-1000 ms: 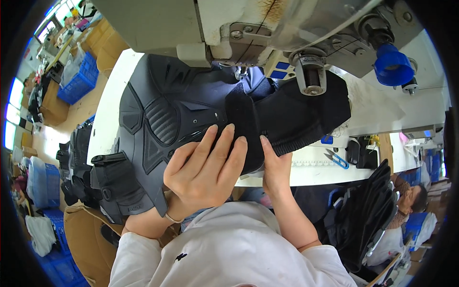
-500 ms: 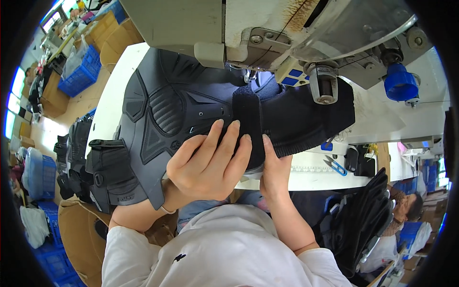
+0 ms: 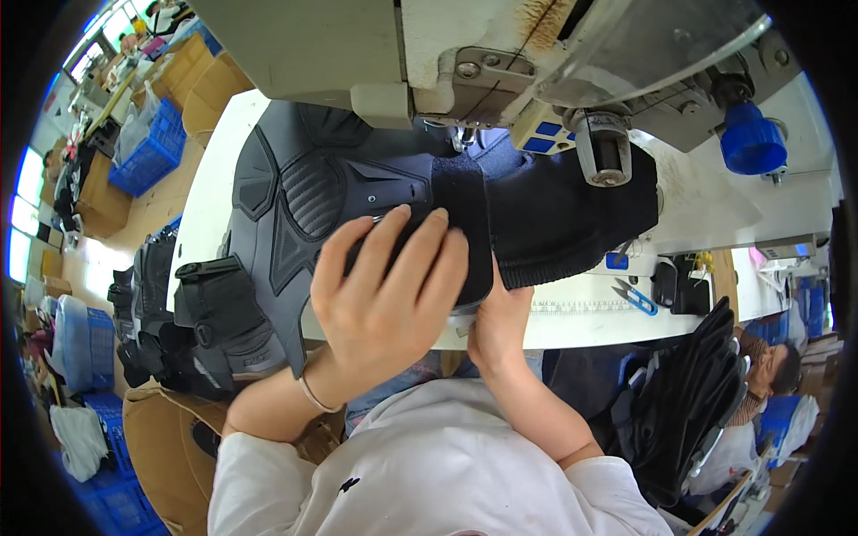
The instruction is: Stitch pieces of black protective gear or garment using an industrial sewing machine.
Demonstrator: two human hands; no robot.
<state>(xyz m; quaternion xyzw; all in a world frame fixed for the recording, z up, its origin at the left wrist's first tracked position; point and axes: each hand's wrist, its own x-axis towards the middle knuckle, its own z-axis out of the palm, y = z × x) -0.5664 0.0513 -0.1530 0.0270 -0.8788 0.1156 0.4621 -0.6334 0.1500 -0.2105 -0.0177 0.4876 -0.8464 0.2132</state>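
A grey-and-black padded piece (image 3: 308, 201) with moulded panels and a ribbed edge lies on the sewing machine's table, its far part under the machine head. Across its middle runs a wide black fuzzy strap (image 3: 465, 205). My left hand (image 3: 384, 290) rests on the piece beside this strap, fingers stretched and spread, the tips pressing the surface. At the near edge, my right hand (image 3: 502, 317) grips the piece next to the ribbed border; its fingertips are partly hidden by the fabric. The needle area (image 3: 462, 136) sits just beyond the strap.
The sewing machine head (image 3: 483, 80) overhangs the work. Blue-handled thread snips (image 3: 636, 297) and a ruler strip (image 3: 581, 306) lie on the table at right. Black pieces (image 3: 684, 393) are stacked at lower right. A cardboard box (image 3: 165, 447) stands at lower left. A person (image 3: 769, 366) sits at far right.
My left hand has flattened and shifted slightly nearer to me, with more of its wrist showing. The right hand has moved a little left, its fingertip now more covered. The view has shifted slightly.
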